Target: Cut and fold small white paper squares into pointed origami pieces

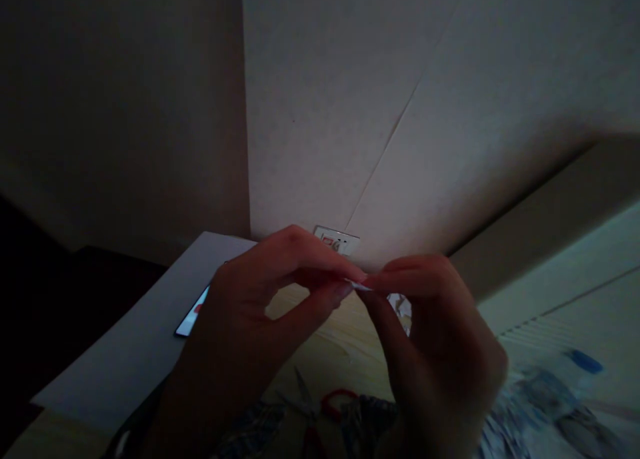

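A small, thin white piece (360,286), perhaps paper, is pinched between both hands above the wooden tabletop (350,342). My left hand (265,299) comes in from the left, thumb and forefinger closed on one end of the piece. From the right, my right hand (430,332) grips the other end between its thumb and fingers. Most of the piece is hidden by the fingertips, so its kind cannot be made out. Below the hands lie scissors (311,406) with red handles, their blades spread apart.
A large white sheet (135,352) lies at the left, with a lit phone (187,322) on it. Some crumpled pale material (400,306) shows behind my right hand. Clear plastic bags (555,399) lie at the lower right. A socket plate (336,238) sits on the wall (320,112).
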Action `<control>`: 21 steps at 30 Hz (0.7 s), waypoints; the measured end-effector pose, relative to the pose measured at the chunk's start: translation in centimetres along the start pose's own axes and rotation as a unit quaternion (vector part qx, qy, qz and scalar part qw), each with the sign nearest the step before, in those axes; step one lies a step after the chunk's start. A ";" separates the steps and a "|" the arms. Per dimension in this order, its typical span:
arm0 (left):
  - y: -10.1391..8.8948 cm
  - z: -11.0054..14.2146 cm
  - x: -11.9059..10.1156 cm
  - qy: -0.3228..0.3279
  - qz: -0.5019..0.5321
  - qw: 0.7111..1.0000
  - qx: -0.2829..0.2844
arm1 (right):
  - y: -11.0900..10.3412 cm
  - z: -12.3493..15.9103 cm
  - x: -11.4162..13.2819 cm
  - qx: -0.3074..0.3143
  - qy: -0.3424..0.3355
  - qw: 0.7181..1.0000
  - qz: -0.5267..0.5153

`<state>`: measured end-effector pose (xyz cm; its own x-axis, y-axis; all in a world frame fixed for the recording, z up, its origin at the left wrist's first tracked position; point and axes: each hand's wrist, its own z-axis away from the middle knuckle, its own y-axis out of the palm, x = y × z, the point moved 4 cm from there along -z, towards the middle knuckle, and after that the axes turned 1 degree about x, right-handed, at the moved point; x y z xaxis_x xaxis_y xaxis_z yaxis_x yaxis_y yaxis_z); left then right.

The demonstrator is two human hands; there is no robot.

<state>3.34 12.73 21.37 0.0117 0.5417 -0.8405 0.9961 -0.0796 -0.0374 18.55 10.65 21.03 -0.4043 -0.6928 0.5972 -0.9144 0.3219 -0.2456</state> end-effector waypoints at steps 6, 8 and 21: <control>0.0 0.3 0.1 -0.026 0.066 0.997 -0.019 | -0.1 0.3 1.0 -0.055 -0.071 0.993 0.073; -0.1 0.4 0.1 -0.030 0.065 0.997 -0.023 | -0.2 0.4 1.2 -0.082 -0.089 0.987 0.105; -0.4 0.6 -0.7 0.015 -0.001 0.999 -0.049 | -0.3 0.4 1.3 -0.053 -0.113 0.986 0.115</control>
<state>2.89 11.89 21.64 0.0111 0.5673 -0.8235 0.9999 0.0036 0.0159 18.28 9.40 21.62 -0.6058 -0.7156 0.3477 -0.7956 0.5442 -0.2662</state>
